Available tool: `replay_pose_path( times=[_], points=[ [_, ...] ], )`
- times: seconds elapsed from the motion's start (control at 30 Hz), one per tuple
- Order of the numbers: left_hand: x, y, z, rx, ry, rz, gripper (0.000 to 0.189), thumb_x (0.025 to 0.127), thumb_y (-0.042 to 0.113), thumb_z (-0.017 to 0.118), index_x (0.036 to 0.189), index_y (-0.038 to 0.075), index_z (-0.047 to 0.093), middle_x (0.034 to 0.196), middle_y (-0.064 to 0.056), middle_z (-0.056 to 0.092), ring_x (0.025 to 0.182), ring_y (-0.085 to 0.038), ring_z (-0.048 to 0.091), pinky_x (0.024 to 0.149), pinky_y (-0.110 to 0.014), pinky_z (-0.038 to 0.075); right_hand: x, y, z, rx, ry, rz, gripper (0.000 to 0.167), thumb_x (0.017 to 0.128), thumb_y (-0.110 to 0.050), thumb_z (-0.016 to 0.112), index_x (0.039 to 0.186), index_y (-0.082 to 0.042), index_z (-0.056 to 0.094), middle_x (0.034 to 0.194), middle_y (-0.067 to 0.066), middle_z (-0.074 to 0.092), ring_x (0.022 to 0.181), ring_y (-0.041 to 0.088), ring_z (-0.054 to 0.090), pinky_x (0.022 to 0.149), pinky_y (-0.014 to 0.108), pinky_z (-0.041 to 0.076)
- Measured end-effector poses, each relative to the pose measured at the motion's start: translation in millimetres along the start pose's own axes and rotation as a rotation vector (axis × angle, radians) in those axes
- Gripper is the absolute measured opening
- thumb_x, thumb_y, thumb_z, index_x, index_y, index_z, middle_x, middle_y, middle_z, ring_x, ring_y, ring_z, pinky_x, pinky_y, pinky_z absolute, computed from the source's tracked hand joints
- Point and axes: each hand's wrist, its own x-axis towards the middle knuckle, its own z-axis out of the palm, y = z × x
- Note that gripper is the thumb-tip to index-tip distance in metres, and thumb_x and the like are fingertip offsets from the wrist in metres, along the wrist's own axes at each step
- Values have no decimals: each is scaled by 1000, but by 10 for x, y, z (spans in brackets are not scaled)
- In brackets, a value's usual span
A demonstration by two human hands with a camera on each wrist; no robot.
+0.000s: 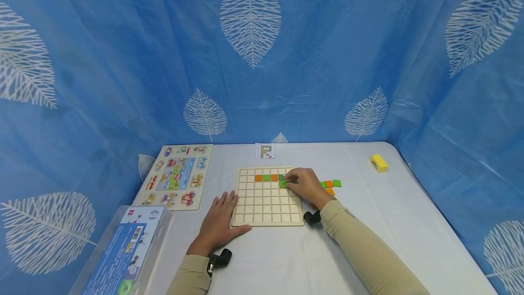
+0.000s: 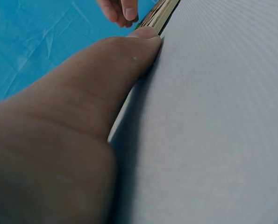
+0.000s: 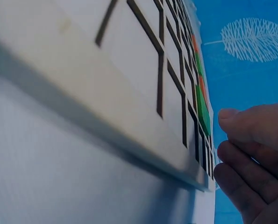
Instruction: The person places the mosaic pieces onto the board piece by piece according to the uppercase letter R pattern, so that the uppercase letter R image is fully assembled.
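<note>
A light wooden grid board [image 1: 268, 205] lies on the white table. My left hand [image 1: 219, 218] rests flat beside its lower left corner, fingers spread; in the left wrist view the thumb [image 2: 129, 51] touches the board's edge. Over the upper right of the grid is my right hand [image 1: 304, 183], thumb and fingers bent. Below its fingertips are two green tiles, one green tile [image 1: 282, 185] in the lower row. Left of them sit an orange tile [image 1: 258, 178], a green tile [image 1: 266, 178] and another orange tile [image 1: 274, 178]. No tile shows between the fingertips in the right wrist view.
Loose orange and green tiles [image 1: 337, 183] lie right of the board, partly behind the right hand. A pattern card [image 1: 265, 150] is at the back. Left are a picture puzzle board [image 1: 176, 176] and a plastic box [image 1: 123, 249]. A yellow block [image 1: 379, 163] stands at right.
</note>
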Motion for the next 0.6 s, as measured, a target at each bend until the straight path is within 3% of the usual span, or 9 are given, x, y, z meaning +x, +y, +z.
replay_pose_path(
  times=[0.6],
  points=[
    [1, -15, 20, -2, 1, -2, 113, 83, 78, 70, 162, 4, 39, 169, -11, 33, 157, -32, 21, 128, -50, 13, -123, 265, -439, -85, 37, 125, 18, 93, 5, 77, 110, -2, 79, 105, 8, 76, 99, 28, 72, 88, 46, 61]
  ],
)
